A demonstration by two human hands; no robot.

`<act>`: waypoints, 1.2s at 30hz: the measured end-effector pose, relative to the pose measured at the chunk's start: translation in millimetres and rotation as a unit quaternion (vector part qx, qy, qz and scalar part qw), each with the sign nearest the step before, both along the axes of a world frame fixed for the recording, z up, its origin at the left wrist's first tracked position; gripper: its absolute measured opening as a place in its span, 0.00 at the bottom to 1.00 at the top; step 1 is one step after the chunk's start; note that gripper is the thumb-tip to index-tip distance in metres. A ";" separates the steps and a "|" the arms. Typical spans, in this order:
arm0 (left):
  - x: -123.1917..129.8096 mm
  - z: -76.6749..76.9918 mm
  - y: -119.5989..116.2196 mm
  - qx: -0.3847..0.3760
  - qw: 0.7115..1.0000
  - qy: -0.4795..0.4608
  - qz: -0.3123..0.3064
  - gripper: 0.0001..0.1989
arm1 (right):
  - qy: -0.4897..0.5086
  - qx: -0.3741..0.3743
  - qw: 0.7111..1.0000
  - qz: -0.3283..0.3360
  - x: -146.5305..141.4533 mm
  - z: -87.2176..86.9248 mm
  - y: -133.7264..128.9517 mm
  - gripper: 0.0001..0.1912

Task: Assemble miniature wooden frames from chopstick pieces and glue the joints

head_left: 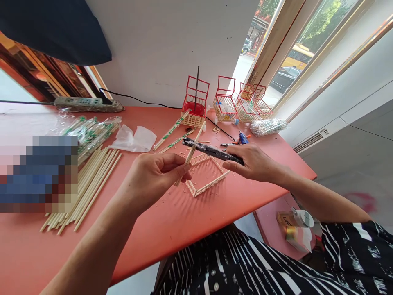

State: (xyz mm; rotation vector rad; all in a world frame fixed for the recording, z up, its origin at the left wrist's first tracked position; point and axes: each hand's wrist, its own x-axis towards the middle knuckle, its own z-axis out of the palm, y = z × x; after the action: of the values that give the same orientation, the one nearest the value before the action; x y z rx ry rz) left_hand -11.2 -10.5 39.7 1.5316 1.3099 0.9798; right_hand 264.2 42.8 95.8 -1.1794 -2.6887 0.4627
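Observation:
Between the thumb and fingers of my left hand (166, 169) are thin wooden sticks (199, 135), slanting up to the right. My right hand (250, 159) is wrapped round a long black tool (211, 150) with pale smears; its far end lies across the sticks. Just below and behind the hands, a square frame of small wooden sticks (211, 188) rests on the red table (172, 233). A bundle of chopsticks (95, 180) lies to the left of my left hand. A blue glue gun (243, 138) is beyond my right hand.
Baskets with red frames (196, 98) stand along the back. White plastic (135, 138), wrapped chopsticks (92, 131) and a power strip (89, 103) are at the back left. At the right are a clear packet (268, 127) and, lower down, a bottle (294, 218). Black cables run behind.

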 end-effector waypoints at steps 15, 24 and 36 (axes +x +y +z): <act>-2.3 0.0 3.2 0.007 1.000 -0.011 -0.003 0.14 | -0.004 0.014 1.000 -0.009 -1.2 -5.9 7.5 0.39; -5.9 1.0 6.7 0.011 1.000 -0.010 0.014 0.14 | -0.011 0.018 1.000 0.007 -10.1 -5.2 16.9 0.38; -21.0 -9.6 29.0 -0.017 0.997 -0.029 0.070 0.17 | -0.083 0.032 0.996 0.012 -43.5 -6.2 56.0 0.36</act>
State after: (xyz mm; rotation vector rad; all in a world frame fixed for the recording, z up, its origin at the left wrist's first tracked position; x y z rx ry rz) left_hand -32.2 18.5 30.1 1.3911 1.4005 1.0753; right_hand 220.7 98.8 89.6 -1.2186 -2.8368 0.2923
